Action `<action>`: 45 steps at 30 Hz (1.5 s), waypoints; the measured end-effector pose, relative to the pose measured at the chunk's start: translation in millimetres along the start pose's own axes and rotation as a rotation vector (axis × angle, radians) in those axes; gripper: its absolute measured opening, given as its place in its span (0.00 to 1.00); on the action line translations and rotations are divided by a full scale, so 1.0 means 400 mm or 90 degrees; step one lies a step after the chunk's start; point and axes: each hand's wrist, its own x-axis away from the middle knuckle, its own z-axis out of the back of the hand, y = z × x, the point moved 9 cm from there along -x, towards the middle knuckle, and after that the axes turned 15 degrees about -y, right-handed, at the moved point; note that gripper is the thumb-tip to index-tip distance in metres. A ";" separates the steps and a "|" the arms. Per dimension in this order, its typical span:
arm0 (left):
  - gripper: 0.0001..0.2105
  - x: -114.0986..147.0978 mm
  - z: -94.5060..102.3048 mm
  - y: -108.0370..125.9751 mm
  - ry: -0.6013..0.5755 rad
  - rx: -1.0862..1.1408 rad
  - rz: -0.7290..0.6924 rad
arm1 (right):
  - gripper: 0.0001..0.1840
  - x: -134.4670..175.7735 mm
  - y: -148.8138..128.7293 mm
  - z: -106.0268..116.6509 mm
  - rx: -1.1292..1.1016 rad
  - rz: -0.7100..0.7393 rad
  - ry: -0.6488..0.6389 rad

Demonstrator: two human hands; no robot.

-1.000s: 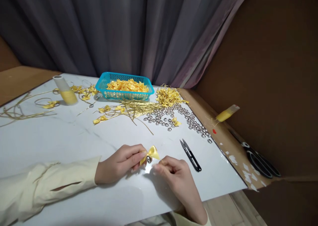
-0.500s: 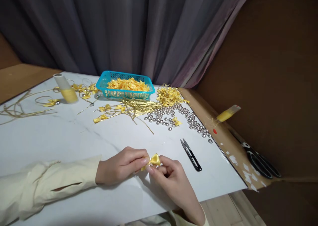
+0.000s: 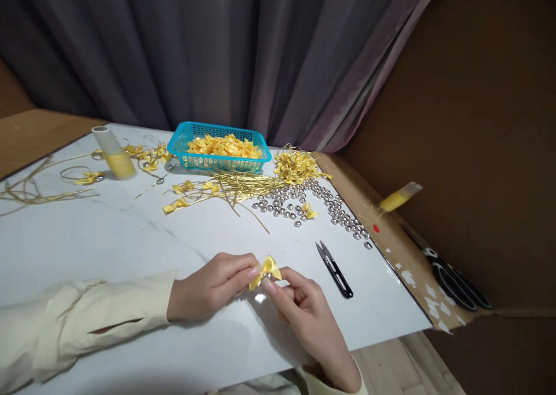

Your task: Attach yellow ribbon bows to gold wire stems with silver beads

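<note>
Satiny ribbon bow (image 3: 271, 265), glossy white tabletop (image 3: 125, 238), shiny metallic beads (image 3: 337, 210), plastic basket (image 3: 223, 158)

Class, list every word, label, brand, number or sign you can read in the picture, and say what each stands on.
None: no text can be read anywhere.
Bow, basket, snips, scissors, left spool: no lettering made out.
Right spool: a reddish speck at its end, too small to read.
Red spot: no letters made out.
</note>
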 end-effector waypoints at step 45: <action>0.17 -0.012 -0.007 -0.015 -0.023 0.150 0.007 | 0.02 0.017 -0.064 0.018 0.491 0.168 0.191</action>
